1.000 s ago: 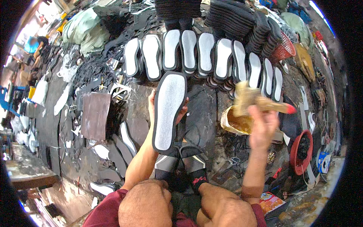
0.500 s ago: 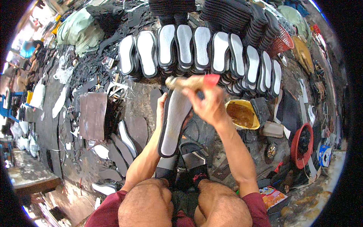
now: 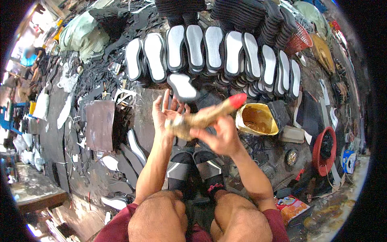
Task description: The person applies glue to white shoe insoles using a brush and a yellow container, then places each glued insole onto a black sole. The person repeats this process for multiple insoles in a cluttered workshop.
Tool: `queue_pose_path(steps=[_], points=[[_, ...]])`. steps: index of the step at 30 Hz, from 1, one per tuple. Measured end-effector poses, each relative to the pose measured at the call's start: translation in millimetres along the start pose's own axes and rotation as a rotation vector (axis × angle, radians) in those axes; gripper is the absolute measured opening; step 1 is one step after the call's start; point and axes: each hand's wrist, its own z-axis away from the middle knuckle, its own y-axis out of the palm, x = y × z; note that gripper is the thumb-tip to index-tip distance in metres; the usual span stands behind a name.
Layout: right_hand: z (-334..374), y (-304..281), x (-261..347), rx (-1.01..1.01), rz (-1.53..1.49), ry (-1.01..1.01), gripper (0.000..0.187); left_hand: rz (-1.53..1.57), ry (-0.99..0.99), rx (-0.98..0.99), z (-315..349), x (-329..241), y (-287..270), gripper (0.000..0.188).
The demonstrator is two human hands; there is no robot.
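Note:
My left hand (image 3: 163, 115) is open, palm up, with its fingers spread and nothing in them. Just beyond its fingertips is a white-topped, dark-edged shoe sole (image 3: 183, 87), blurred and apart from the hand; whether it touches anything below, I cannot tell. My right hand (image 3: 223, 135) is closed around a brush (image 3: 205, 116) with a crusted, tan body and a red end pointing up to the right. The brush's other end passes in front of my left wrist. An arc of stacked white-topped soles (image 3: 213, 48) lies beyond both hands.
Right of my right hand stands a cut-open yellow container (image 3: 261, 132) with brownish liquid. Farther right are a red basin (image 3: 314, 151) and a small tin (image 3: 291, 157). A brown board (image 3: 100, 125) lies left, among black scraps. Tall black stacks (image 3: 242, 20) rise at the back.
My left hand has let go of the sole, which is now farther forward, and its fingers have opened. The brush in my right hand has come down and nearer to me.

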Motion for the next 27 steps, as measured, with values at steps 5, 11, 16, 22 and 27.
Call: queue_pose_path(steps=[5, 11, 16, 22, 27], points=[[37.7, -23.1, -13.4, 0.076, 0.240, -0.012, 0.035, -0.019, -0.008, -0.155, -24.0, -9.2, -71.8, 0.063], [77.9, -79.1, -25.8, -0.447, 0.046, 0.096, 0.042, -0.275, -0.019, -0.243, -59.8, 17.7, -82.0, 0.091], [89.6, -104.5, -25.9, -0.637, -0.009, 0.041, 0.042, -0.324, -0.189, -0.407, -101.6, 56.7, 10.8, 0.101], [93.9, -106.9, -25.2, -0.765, -0.050, 0.018, 0.042, -0.341, -0.017, -0.463, -166.9, 95.0, 26.5, 0.081], [105.0, -115.9, -24.5, -0.811, -0.067, 0.017, 0.039, -0.528, 0.232, -0.475, -168.9, 149.3, 9.3, 0.071]])
